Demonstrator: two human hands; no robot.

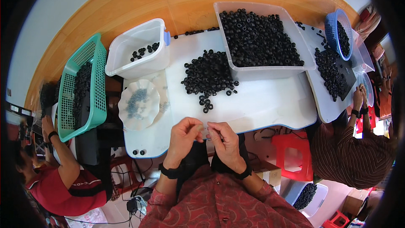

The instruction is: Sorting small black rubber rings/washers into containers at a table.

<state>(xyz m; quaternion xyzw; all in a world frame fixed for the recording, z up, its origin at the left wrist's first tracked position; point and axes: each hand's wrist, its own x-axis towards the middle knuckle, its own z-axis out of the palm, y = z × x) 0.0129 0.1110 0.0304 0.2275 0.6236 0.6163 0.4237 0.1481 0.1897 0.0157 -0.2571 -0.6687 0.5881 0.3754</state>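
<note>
My left hand [184, 138] and my right hand [227, 144] are raised close together over the front edge of the white table [261, 105]. The fingers of both are drawn together in a pinch, and anything between them is too small to make out. Just beyond them, a few small black ring-shaped parts [206, 105] trail off a heap of the same kind [206, 74]. To the left lies a white scalloped plate [150, 116] with many tiny thin grey pieces [137, 100] on it. Two black parts [138, 152] sit at the table's near left corner.
A large clear bin [270, 72] full of black parts stands behind the heap. Further left are a white tub [137, 69] and a green basket [99, 97]. People work on both sides, with a blue basket [333, 33] at the right. A red stool [293, 154] stands below.
</note>
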